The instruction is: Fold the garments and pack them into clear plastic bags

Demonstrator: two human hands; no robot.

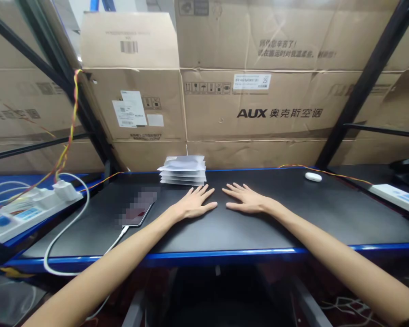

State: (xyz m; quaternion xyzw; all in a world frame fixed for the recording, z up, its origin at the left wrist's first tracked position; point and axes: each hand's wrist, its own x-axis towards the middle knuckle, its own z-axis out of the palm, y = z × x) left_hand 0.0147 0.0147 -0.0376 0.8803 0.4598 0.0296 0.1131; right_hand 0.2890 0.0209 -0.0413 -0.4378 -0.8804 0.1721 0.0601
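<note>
Two bare hands in my head view, both palm down on the black worktop [252,231], fingers spread, thumbs pointing toward each other with a gap between. Left hand [192,203] grips nothing, right hand [247,200] grips nothing either.

Nearest thing is the stack [183,171] of thin whitish sheets or packets, at the back of the worktop just beyond my left fingertips — can't tell from here whether they touch. Layers lie roughly flat, edges uneven, top one slightly askew.

Left of my left hand: phone [139,215] lying at an angle, partly pixelated, white cable [123,230] plugged into its near end and running down behind the left forearm. Farther left, a white power strip [49,210] with several plugs, plus a looped white cord [46,252] hanging over the blue front edge [225,257]. Red-yellow twisted wire [75,97] drops toward the strip.

Right side: small white oval case [313,177] near the back edge, well apart from my right hand; second power strip [398,198] beyond it. Behind everything — cardboard [259,129] printed "AUX", between black posts.
</note>
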